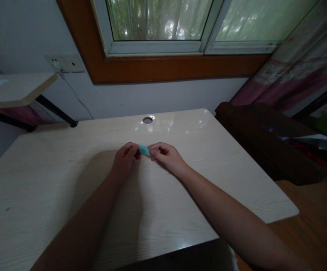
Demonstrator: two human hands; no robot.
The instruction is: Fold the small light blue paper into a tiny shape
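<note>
A small, flat turquoise piece point(144, 149), perhaps paper, spans the gap between my two hands just over the desk. My left hand point(126, 156) pinches its left end between thumb and fingers. At the other end, the fingertips of my right hand point(165, 153) are closed on it, thumb toward me. Fingers cover both ends, so its full shape is hidden. Both forearms reach in from the lower edge of the view over the pale wood-grain desk point(169, 203).
Behind my hands the desk has a round cable hole point(147, 120). A raised shelf point(17, 88) on black legs stands at the left. A white cord point(77, 98) hangs from a wall socket point(64, 64). Dark wooden furniture point(262, 139) adjoins the right side, below a curtain.
</note>
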